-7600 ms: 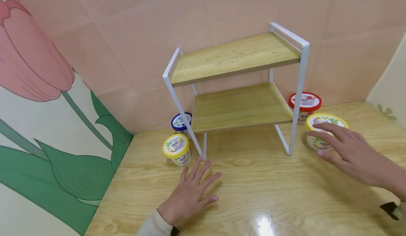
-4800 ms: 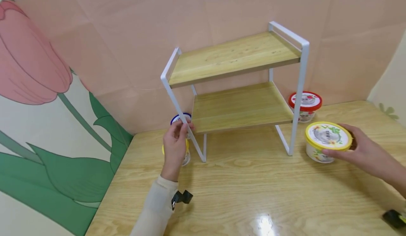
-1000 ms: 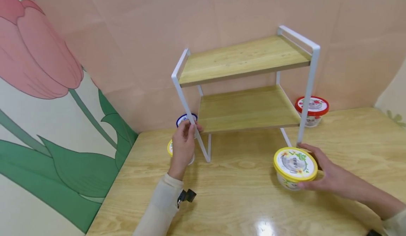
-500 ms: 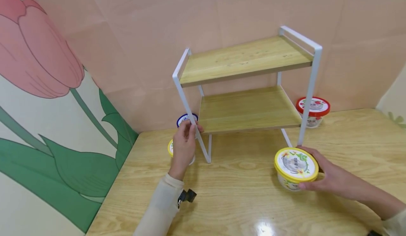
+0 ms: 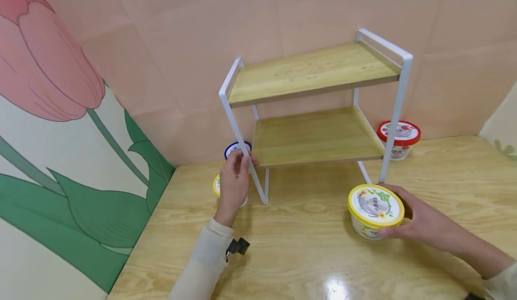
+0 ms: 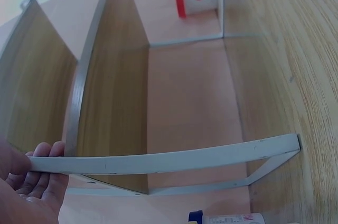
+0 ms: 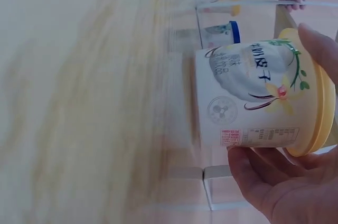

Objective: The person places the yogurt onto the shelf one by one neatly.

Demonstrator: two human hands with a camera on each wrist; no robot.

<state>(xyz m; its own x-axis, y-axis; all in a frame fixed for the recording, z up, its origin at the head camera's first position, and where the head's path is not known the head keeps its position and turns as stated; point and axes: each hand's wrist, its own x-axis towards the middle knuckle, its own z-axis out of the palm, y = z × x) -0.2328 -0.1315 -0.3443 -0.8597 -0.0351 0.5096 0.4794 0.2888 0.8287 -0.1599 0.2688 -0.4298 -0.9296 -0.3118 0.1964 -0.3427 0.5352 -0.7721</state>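
We see the right grip [image 5: 420,221] curled round the yellow-lidded tub [image 5: 375,210], thumb on its near side and fingers toward its far side, the lid facing up; the tub is at the near right of the rack [image 5: 317,72], just before its right front leg [image 5: 393,125], and we cannot tell whether its base touches the bench [image 5: 299,259]; the left grip [image 5: 233,183] pinches the left front leg [image 5: 234,123] at about the height of the lower shelf [image 5: 315,136]; we judge the step in hand to be handling the tub on one side while steadying the rack on the other; the next move, as we read it, calls for a level tub and room between the right fingers and the frame; farther out, a second yellow-lidded tub [image 5: 216,186] stands mostly hidden behind the left grip, a blue-lidded tub [image 5: 237,147] beyond it, and a red-lidded tub [image 5: 405,134] at far right, partly behind the right front leg.
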